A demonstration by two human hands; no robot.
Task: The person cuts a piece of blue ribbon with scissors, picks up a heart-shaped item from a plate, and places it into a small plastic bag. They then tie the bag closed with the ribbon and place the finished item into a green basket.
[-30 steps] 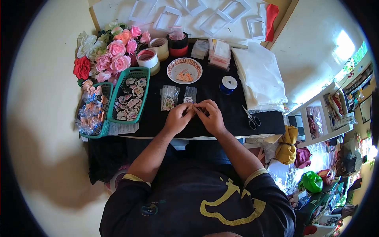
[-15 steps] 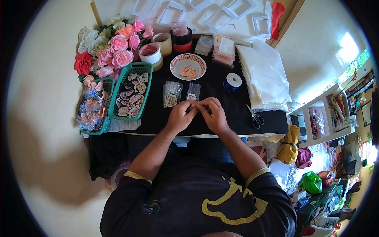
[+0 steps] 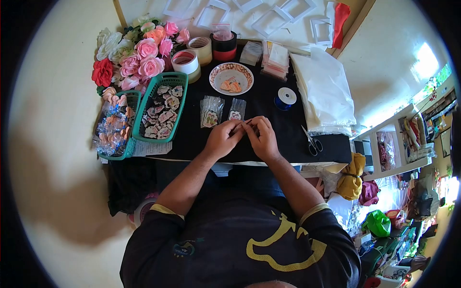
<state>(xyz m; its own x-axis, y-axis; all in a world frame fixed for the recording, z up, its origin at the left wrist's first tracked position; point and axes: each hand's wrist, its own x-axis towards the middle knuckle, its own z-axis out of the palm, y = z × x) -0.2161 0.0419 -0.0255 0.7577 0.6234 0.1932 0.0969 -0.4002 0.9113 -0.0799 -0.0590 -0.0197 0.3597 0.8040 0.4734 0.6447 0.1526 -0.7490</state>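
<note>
My left hand (image 3: 224,139) and my right hand (image 3: 261,138) meet fingertip to fingertip over the near part of the black-covered table (image 3: 192,149). Both are closed in a pinch; whatever sits between the fingers is too small and hidden to name. Just beyond them lies a small clear bag (image 3: 237,106) with a printed cutout in it. To its left is a wider stack of clear bags (image 3: 211,104), also with a cutout showing. Farther back stands a patterned bowl (image 3: 216,89) holding a few orange-and-white pieces.
On the left are a green basket of cutouts (image 3: 178,103), another basket (image 3: 135,139) of wrapped pieces, and artificial roses (image 3: 150,66). Tape rolls (image 3: 185,61) stand behind. Rightward lie a blue ribbon spool (image 3: 286,97), scissors (image 3: 313,144) and white plastic sheets (image 3: 324,91).
The view has shifted slightly, so the table items sit a little differently. My hands stay together, pinching, with only a small turn of the fingers.
</note>
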